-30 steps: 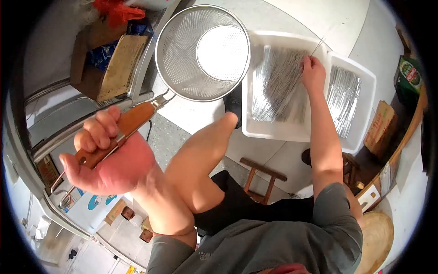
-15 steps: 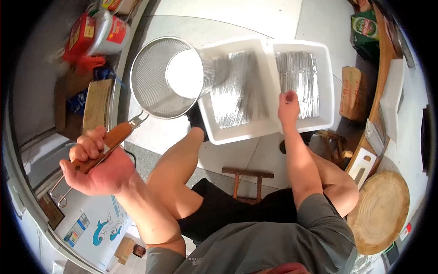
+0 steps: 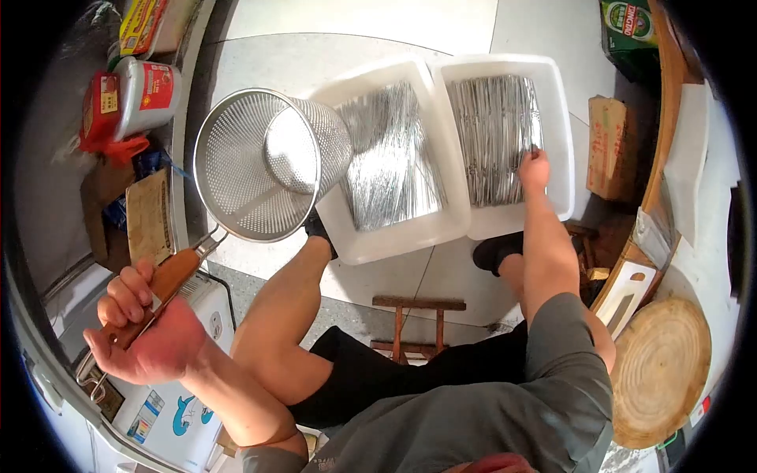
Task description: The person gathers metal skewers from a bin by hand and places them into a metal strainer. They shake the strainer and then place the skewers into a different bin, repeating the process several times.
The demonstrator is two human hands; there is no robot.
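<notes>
Your left hand [image 3: 164,340] is wrapped around the wooden handle [image 3: 175,272] of the strainer [image 3: 236,162], covering part of the grip. The strainer is tilted with its mouth toward you, and its mesh side blocks part of the left tub [image 3: 451,221], so you cannot tell whether the two touch. Your right hand [image 3: 535,173] is over the right tub [image 3: 558,134], its fingers curled in at the right side of the metal sticks [image 3: 493,130]; the fingertips are hidden, so you cannot tell whether they grasp any. More thin sticks [image 3: 390,169] lie in the left tub, where glare makes single ones hard to pick out. Both tubs sit side by side on the floor [image 3: 244,59]. Your shorts [image 3: 426,359] hide part of the wooden stool [image 3: 418,303]. At the left, the contents of the cardboard box [image 3: 150,217] are hard to make out; at the upper right, the green box [image 3: 629,35] is cut off by the frame.
</notes>
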